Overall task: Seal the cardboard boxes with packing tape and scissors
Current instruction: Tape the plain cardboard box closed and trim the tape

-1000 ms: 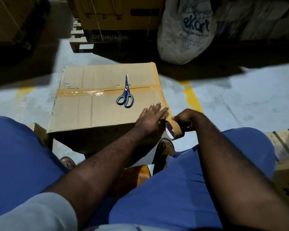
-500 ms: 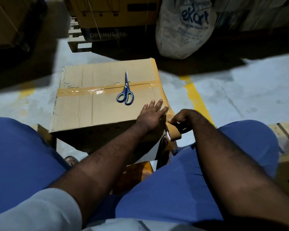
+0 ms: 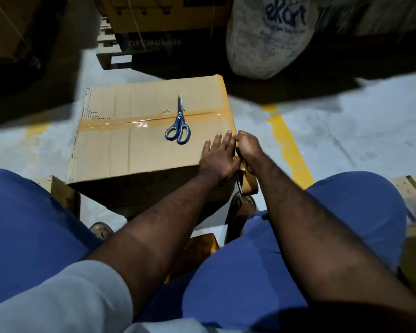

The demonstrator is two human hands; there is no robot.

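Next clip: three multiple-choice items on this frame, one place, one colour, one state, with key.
1. Where do the scissors lie? A floor; B sack; C box top.
2. Handle colour? A red; B blue; C black.
3. The left hand is: A flat on the box; B round the scissors; C a raised fist.
Key: C, they lie on its top face; B, both handle loops are blue; A, its straight fingers rest on the cardboard.
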